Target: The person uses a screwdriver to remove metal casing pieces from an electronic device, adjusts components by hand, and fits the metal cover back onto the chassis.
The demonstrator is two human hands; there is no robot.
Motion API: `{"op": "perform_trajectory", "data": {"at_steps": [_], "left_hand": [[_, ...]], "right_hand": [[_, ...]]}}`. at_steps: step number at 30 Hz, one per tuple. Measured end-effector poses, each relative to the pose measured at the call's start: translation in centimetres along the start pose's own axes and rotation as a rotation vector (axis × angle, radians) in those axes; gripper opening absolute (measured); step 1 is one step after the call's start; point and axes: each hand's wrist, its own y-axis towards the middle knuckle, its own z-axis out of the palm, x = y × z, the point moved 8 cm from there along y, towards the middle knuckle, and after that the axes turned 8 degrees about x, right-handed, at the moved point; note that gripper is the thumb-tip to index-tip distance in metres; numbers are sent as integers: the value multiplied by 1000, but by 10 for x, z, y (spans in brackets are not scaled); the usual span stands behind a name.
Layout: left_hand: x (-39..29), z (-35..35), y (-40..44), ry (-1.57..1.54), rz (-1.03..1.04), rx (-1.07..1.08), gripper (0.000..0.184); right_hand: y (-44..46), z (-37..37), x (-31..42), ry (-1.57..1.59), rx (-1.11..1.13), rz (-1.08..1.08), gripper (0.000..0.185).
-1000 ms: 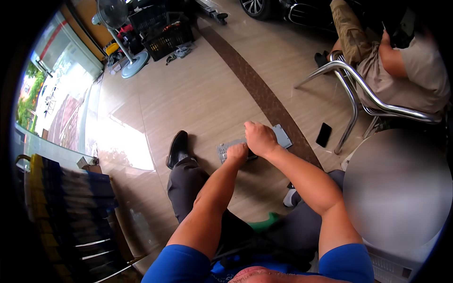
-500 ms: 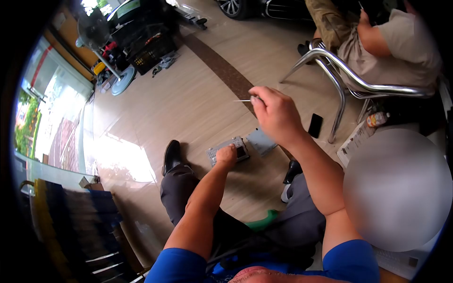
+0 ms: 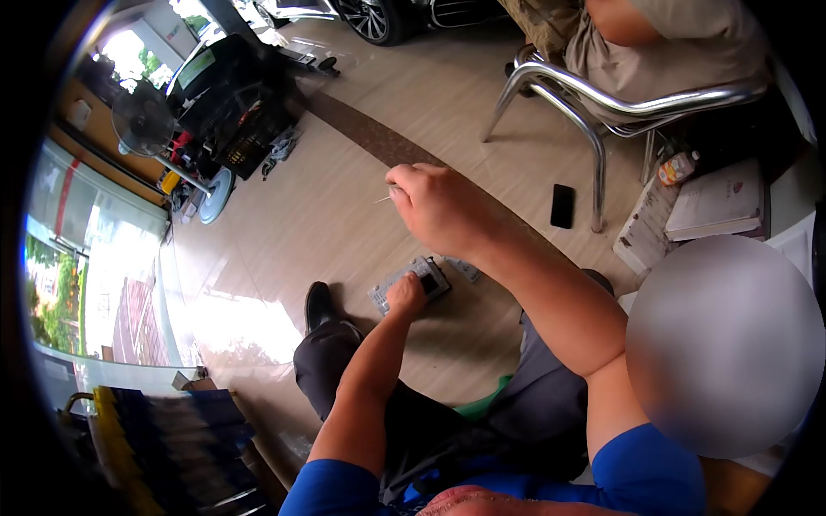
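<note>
My right hand is raised above the floor, closed around a tool with a thin, pointed metal shaft, which looks like a screwdriver. Its handle is hidden inside my fingers. Lower down, my left hand grips the top of a silver metal electronics box lying on the floor between my feet. A dark rectangular area shows on the box beside my fingers. Just right of it, a flat grey metal plate peeks out, mostly covered by my right forearm.
A black phone lies on the floor near a metal-framed chair where another person sits. A bottle and white boxes are at right. At left stand a fan and a black crate.
My right hand has moved left and nearer the box, still holding the screwdriver, and its forearm now hides more of the plate. My left hand stays on the box. The view has shifted.
</note>
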Motion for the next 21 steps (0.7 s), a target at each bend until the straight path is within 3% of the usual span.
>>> {"op": "perform_trajectory", "data": {"at_steps": [9, 19, 21], "left_hand": [[-2, 20, 11, 316, 163, -115, 18], [2, 18, 15, 270, 201, -102, 17], [11, 19, 21, 152, 124, -77, 20]], "right_hand": [[2, -1, -4, -2, 3, 7, 14], [3, 9, 0, 12, 25, -58, 13], [4, 9, 0, 16, 20, -65, 13]]}}
